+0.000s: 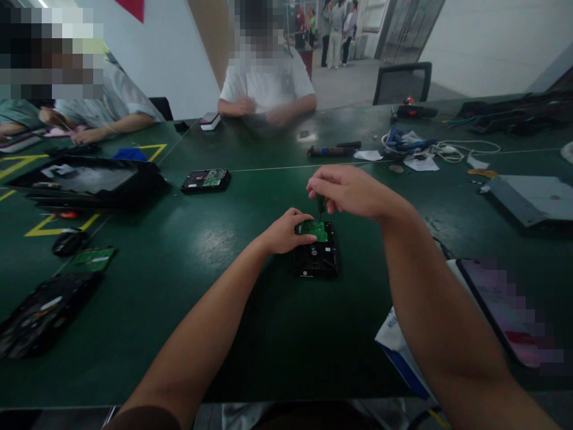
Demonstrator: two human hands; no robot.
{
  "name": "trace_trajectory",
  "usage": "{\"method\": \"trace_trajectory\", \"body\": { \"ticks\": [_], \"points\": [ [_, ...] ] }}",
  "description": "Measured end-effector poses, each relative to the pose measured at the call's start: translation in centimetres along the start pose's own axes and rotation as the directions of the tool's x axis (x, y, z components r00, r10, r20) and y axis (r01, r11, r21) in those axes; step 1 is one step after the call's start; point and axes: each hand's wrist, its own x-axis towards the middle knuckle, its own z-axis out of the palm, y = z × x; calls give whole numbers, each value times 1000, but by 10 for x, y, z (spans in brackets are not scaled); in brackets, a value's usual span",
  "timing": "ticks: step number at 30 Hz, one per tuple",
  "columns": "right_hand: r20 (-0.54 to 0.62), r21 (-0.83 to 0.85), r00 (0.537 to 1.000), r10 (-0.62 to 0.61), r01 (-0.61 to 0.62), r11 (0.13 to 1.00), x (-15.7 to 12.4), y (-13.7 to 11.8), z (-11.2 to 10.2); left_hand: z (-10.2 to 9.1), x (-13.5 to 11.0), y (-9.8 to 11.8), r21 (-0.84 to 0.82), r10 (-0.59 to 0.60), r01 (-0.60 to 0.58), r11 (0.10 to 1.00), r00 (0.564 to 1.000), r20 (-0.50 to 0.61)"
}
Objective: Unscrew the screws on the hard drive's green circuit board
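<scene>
A black hard drive lies flat on the green table in front of me, its green circuit board facing up at the far end. My left hand grips the drive's left side, with the thumb over the board's near edge and the fingers at its far left. Above the far edge, my right hand is closed around the handle of a screwdriver. The screwdriver stands upright with its shaft pointing down at the board; whether its tip sits in a screw is too small to tell.
Another hard drive lies ahead to the left. A black casing, a mouse, a loose circuit board and an opened drive are at left. A phone and a grey metal box are right. Two people sit opposite.
</scene>
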Motion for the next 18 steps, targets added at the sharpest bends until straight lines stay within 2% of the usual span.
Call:
{"method": "trace_trajectory", "body": {
  "ticks": [4,7,13,15,18],
  "points": [
    [90,147,996,9,-23,989,0,-1,1,0,0,0,-9,3,-3,1000,1000,-3],
    [110,195,994,9,-30,980,0,-2,0,0,0,0,-12,-4,4,1000,1000,-5],
    [-3,-39,1000,16,-16,999,1,1,-3,0,0,1,-15,-32,32,999,999,8],
    [-31,-10,999,23,-24,1000,2,3,-2,0,0,0,-11,-24,24,1000,1000,5],
    [-32,126,999,37,-33,992,4,6,0,0,0,0,-5,-12,12,1000,1000,1]
  ]
}}
